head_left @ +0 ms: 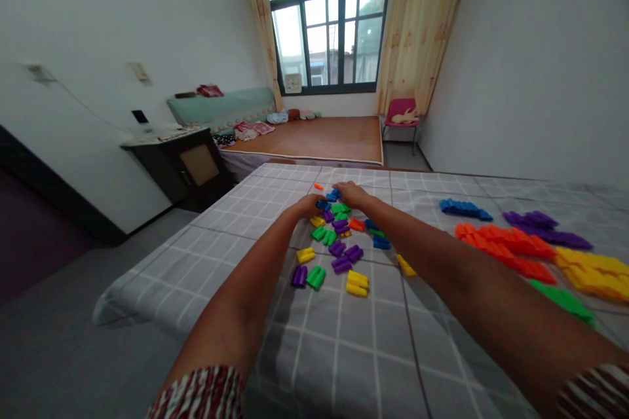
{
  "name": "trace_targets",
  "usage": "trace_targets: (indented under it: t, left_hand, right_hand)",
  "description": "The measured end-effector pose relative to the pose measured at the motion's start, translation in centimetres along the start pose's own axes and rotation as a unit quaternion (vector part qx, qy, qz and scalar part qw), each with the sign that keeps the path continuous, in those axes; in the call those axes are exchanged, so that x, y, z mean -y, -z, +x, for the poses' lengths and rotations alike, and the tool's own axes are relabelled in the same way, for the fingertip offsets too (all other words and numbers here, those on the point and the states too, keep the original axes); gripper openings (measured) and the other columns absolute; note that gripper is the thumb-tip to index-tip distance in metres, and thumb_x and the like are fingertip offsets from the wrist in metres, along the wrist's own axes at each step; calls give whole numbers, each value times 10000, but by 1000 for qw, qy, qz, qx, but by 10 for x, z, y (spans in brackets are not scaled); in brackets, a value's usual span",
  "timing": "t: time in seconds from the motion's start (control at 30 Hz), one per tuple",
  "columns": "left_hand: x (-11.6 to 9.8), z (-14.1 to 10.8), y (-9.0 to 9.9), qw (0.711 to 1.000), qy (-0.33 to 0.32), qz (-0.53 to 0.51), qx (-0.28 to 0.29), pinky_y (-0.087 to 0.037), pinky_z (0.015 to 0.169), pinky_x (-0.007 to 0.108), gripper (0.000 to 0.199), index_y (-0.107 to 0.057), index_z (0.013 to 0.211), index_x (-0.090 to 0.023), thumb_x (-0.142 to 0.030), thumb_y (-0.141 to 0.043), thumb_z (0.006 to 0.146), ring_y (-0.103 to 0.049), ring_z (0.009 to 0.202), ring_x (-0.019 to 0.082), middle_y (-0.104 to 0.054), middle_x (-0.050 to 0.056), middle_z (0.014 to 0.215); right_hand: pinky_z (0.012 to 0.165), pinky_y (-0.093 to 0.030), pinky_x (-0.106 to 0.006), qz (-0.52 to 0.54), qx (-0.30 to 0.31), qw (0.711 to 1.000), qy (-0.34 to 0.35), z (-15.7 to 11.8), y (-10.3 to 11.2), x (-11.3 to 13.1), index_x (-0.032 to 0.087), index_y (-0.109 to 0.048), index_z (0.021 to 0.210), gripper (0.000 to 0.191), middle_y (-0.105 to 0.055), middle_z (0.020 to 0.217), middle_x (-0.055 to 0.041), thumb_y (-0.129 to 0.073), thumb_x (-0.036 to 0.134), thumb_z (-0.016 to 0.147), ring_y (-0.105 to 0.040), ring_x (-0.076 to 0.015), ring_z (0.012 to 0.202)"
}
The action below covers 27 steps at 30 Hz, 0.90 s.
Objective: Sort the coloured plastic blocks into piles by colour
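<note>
Both arms stretch forward over a scattered pile of small plastic toy blocks, each shaped like paired tubes. At the far end of the pile, my left hand [310, 205] has its fingers closed on a blue block [323, 205]. Just right of it, my right hand [352, 194] bends its fingers down onto another blue block [333, 196]; its fingertips are small and partly hidden. Beneath the hands lie green blocks [341, 209], purple blocks [337, 248] and an orange block [357, 225]. Closer to me are a yellow block [357, 283] and a green block [316, 277].
Right of my right arm, blocks sit in colour groups: blue row [464, 209], purple rows [548, 229], orange rows [506, 249], yellow rows [594, 273] and a green row [563, 301]. A grey checked cloth [196, 275] covers the table. Beyond stand a bed [319, 137] and pink chair [400, 108].
</note>
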<state>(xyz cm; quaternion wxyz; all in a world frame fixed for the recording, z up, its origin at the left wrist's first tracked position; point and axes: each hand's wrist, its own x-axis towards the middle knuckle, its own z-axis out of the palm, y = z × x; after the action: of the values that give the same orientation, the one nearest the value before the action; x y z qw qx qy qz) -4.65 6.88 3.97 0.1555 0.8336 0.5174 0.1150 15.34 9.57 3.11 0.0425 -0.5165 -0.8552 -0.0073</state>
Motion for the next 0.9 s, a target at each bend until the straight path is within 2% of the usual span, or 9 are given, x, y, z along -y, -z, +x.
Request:
trace_targets:
  t: [0.1, 0.2, 0.27, 0.37, 0.53, 0.63, 0.73, 0.9]
  left_hand:
    - [1, -4, 2, 1000, 18, 19, 10, -490, 821, 258, 444, -694, 1089, -203, -306, -711, 657, -643, 852, 180, -724, -19, 857]
    - [5, -7, 4, 998, 36, 40, 15, -493, 780, 237, 438, -697, 1066, -223, -330, -734, 643, -645, 838, 174, -729, -13, 859]
    - [7, -7, 3, 997, 45, 55, 17, -493, 763, 229, 428, -699, 1049, -226, -335, -745, 638, -652, 839, 175, -732, -4, 872]
    - [4, -4, 1, 995, 60, 79, 4, -496, 771, 235, 411, -699, 1035, -206, -313, -754, 643, -663, 876, 191, -733, 31, 936]
    - [-19, 5, -5, 990, 74, 102, -68, -489, 859, 271, 399, -645, 1123, -203, -326, -693, 747, -641, 1009, 204, -694, 64, 1109]
    - [-42, 13, -9, 991, 50, 95, -83, -494, 848, 266, 415, -626, 1142, -194, -288, -701, 745, -648, 978, 192, -697, 59, 1085]
    - [-72, 25, -19, 992, 20, 85, -85, -495, 841, 257, 437, -615, 1155, -197, -224, -708, 728, -649, 964, 179, -686, 56, 1101]
    - [-136, 52, -47, 994, -41, 68, -70, -499, 831, 257, 432, -617, 1152, -202, -249, -709, 733, -650, 956, 176, -658, 54, 1136]
  right_hand:
    - [966, -409, -301, -8, 14, 1000, 0, 12, -3, 0, 211, -623, 1252, 432, -599, 1319, -101, -524, 114, 843, -567, -232, 1156]
    - [917, -436, -297, -13, 17, 1000, -19, 9, 1, -5, 185, -643, 1233, 395, -632, 1253, -141, -554, 170, 849, -597, -249, 1111]
    - [873, -454, -286, -17, 23, 999, -38, 1, 6, -10, 187, -655, 1224, 387, -645, 1234, -143, -577, 212, 846, -612, -254, 1088]
    - [827, -460, -261, -19, 31, 997, -61, -17, 13, -18, 216, -716, 1114, 312, -696, 1150, -104, -619, 241, 818, -633, -238, 1046]
    - [746, -450, -245, -11, -11, 994, -109, -55, 31, -41, 213, -736, 1033, 258, -723, 1079, -96, -592, 290, 833, -648, -220, 988]
    - [721, -436, -239, -5, -41, 990, -136, -83, 46, -69, 212, -729, 1032, 268, -722, 1074, -86, -571, 329, 850, -645, -209, 980]
    - [681, -420, -220, 29, -63, 982, -176, -120, 60, -112, 206, -739, 983, 264, -737, 1004, -60, -589, 370, 841, -652, -176, 897]
    - [635, -422, -210, 111, -121, 939, -302, -201, 74, -193, 189, -758, 903, 302, -744, 835, -41, -659, 443, 774, -634, -152, 759]
